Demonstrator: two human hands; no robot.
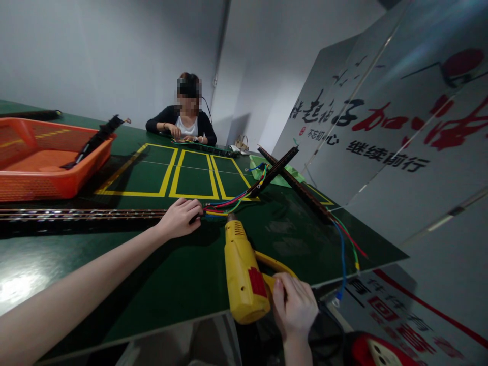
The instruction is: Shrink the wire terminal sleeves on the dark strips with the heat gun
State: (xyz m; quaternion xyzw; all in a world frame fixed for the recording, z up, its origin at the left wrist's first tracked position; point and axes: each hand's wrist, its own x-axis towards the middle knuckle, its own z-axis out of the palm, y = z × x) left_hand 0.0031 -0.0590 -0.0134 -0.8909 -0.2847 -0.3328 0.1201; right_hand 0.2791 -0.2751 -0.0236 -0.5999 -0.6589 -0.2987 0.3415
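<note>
My right hand (295, 305) is closed around the handle of a yellow heat gun (244, 279). Its nozzle points away from me, toward several coloured wires (224, 204) in red, blue, yellow and green. My left hand (182, 217) is wrapped over the right end of a long dark rail (87, 215) lying on the green table (163, 290). The wires come out at that end, just beyond my left fingers. Part of the grip is hidden under the hand. The nozzle sits close to the wires; whether it touches them I cannot tell.
An orange basket (57, 178) holds a dark part at the left. Two more dark rails (293, 183) cross at the right, wires (343, 254) hanging over the table edge. A green sheet (287, 175) lies under them. Across the table sits a person (186, 124). Yellow tape (194, 196) marks rectangles.
</note>
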